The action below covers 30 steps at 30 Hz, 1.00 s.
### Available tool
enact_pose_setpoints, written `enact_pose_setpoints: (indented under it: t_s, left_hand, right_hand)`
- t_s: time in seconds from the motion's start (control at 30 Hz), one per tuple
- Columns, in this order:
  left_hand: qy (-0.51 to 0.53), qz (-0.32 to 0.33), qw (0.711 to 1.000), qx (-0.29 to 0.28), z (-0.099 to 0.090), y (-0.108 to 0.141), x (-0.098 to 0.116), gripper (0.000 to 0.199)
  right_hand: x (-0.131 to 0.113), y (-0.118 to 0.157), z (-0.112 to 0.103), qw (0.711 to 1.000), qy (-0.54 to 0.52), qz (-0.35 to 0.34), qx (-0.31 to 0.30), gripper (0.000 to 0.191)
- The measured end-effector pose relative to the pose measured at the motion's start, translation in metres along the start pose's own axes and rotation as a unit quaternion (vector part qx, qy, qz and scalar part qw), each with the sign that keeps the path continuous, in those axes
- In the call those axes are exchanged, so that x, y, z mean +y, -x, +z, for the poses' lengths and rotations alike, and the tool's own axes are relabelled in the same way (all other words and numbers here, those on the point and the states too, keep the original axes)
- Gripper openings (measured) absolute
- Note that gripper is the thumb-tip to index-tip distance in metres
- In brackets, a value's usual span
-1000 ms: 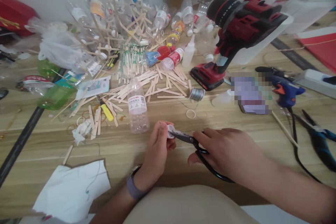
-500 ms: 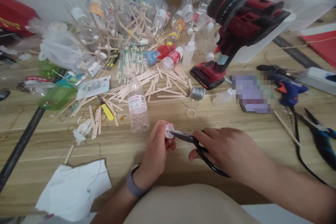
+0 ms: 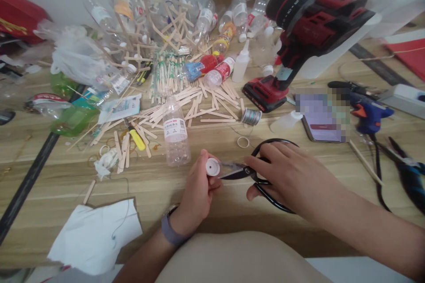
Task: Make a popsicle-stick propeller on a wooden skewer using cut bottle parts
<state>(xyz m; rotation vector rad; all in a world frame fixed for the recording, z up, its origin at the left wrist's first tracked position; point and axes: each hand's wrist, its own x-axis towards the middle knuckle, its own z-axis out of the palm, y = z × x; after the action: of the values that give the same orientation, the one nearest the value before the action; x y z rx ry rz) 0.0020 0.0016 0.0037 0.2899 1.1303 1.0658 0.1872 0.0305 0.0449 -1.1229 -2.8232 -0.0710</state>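
Observation:
Pinched in the fingers of my left hand (image 3: 198, 188) is a white bottle cap (image 3: 213, 167), its hollow side toward me and a small dark hole at its centre. My right hand (image 3: 287, 174) grips black-handled scissors (image 3: 246, 171) by the loops. Their blades are spread, and the tips are beside the cap's right edge; whether they touch it I cannot tell. A clear plastic bottle (image 3: 175, 139) without a cap stands upright just behind my left hand. A white ring (image 3: 243, 142) lies on the table beyond the scissors.
A red and black cordless drill (image 3: 295, 48) stands at the back right, near a phone (image 3: 323, 119) and a blue glue gun (image 3: 372, 112). Wooden sticks (image 3: 195, 101) and several bottles crowd the back. A thread spool (image 3: 251, 116), yellow-handled tool (image 3: 137, 139) and white paper (image 3: 96, 234) lie about.
The scissors' tip has come away from the middle of the cap. Their blades and handles have spread apart, and the cap's hole shows more plainly.

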Motion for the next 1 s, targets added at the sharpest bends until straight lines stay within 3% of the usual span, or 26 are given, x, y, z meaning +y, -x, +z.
enact_pose_setpoints:
  t_s: [0.33,1.0]
  left_hand:
    - [-0.078,0.012,0.997,-0.007,-0.0002,-0.001,-0.0018,0.037]
    - [-0.08,-0.011,0.997,0.004,0.0015,-0.0003,-0.0003,0.035]
  right_hand:
    - [-0.0069,-0.0007,-0.0047,0.997,0.065,-0.004,-0.027,0.026]
    - [-0.0078,-0.0045,-0.0063,0.995,0.085,-0.031,-0.034,0.015]
